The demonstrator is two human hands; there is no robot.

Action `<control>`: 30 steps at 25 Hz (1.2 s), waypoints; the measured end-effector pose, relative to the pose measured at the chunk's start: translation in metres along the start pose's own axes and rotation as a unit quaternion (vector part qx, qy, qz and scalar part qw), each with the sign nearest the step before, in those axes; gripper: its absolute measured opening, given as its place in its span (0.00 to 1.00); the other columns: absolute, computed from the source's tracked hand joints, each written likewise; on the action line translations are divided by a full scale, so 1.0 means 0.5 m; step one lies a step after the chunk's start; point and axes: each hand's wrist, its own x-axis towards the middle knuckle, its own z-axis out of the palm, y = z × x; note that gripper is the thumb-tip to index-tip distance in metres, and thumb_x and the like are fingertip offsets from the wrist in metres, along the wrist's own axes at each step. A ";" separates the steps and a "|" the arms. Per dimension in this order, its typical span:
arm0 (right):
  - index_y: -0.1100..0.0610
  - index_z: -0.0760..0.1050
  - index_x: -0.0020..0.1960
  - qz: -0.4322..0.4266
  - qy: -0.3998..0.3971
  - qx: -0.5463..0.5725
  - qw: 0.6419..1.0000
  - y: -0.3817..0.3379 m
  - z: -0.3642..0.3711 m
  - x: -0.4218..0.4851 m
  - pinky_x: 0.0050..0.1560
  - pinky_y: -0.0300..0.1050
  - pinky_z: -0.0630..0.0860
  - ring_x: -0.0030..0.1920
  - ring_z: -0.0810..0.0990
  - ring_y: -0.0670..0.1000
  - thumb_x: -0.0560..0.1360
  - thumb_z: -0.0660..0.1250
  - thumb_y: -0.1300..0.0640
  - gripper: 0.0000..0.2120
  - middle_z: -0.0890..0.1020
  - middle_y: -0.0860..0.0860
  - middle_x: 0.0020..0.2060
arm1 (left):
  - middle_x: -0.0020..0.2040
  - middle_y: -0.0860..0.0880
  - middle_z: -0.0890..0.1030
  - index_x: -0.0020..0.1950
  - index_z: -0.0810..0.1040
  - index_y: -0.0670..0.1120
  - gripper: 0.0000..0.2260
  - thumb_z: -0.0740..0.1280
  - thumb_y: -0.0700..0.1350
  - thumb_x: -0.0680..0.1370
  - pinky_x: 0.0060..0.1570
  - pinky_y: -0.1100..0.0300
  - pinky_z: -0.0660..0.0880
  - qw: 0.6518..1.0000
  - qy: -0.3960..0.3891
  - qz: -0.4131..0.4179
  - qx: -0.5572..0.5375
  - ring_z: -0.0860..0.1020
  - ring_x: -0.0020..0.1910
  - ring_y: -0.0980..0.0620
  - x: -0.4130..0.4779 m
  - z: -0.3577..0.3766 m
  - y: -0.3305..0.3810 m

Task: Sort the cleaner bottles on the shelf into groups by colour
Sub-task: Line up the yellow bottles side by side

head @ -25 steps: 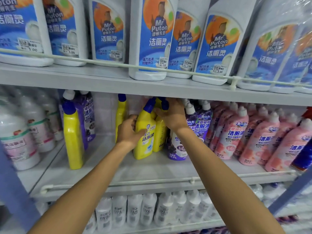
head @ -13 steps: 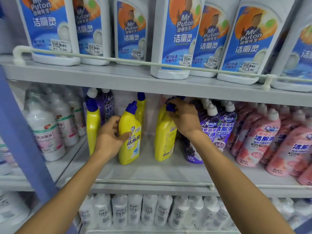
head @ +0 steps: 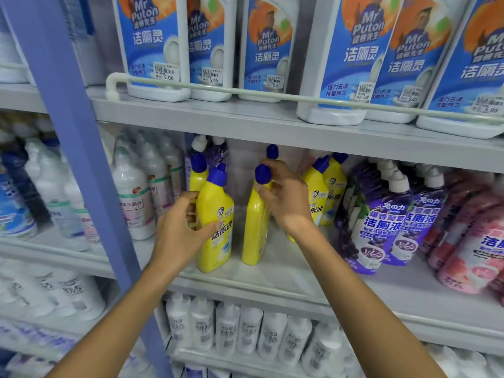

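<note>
On the middle shelf [head: 286, 274] stand yellow cleaner bottles with blue caps. My left hand [head: 180, 236] grips one yellow bottle [head: 215, 214] by its body, next to another yellow bottle [head: 197, 175] behind it. My right hand [head: 286, 197] holds a second yellow bottle [head: 255, 230] near its neck. Two more yellow bottles [head: 324, 184] stand behind my right hand. Purple bottles [head: 381, 222] with white caps are to the right, pink bottles [head: 474, 241] further right. A purple bottle [head: 215, 154] stands at the back left.
A blue upright post [head: 79, 165] divides the shelving on the left. White bottles [head: 133, 192] stand left of the yellow ones. Large white bottles with blue labels [head: 346, 58] fill the upper shelf behind a rail. Small white bottles [head: 240, 328] line the lower shelf.
Both hands have slid yellow bottles leftward along the shelf. The left bottle now stands beside the far-left yellow one; the view has shifted left too.
</note>
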 end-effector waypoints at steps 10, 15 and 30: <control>0.53 0.75 0.67 0.163 0.013 0.076 0.984 0.023 -0.006 -0.088 0.54 0.36 0.80 0.55 0.82 0.42 0.68 0.82 0.48 0.31 0.83 0.44 0.58 | 0.40 0.48 0.83 0.52 0.76 0.46 0.17 0.79 0.51 0.70 0.40 0.51 0.78 0.996 0.018 -0.005 0.087 0.82 0.41 0.43 0.024 0.124 0.028; 0.52 0.79 0.63 0.122 0.037 0.013 0.992 0.041 -0.022 -0.066 0.54 0.44 0.81 0.52 0.84 0.46 0.72 0.78 0.52 0.20 0.85 0.45 0.51 | 0.42 0.48 0.83 0.48 0.74 0.47 0.18 0.77 0.56 0.71 0.42 0.47 0.79 0.998 -0.006 -0.018 0.064 0.82 0.41 0.44 0.067 0.179 0.021; 0.57 0.76 0.66 0.178 0.155 -0.148 0.960 0.110 0.043 -0.059 0.55 0.48 0.75 0.56 0.81 0.57 0.77 0.72 0.55 0.19 0.83 0.56 0.57 | 0.50 0.41 0.83 0.51 0.74 0.46 0.17 0.76 0.54 0.73 0.47 0.45 0.79 0.982 0.083 -0.038 0.163 0.81 0.51 0.35 0.131 0.237 0.008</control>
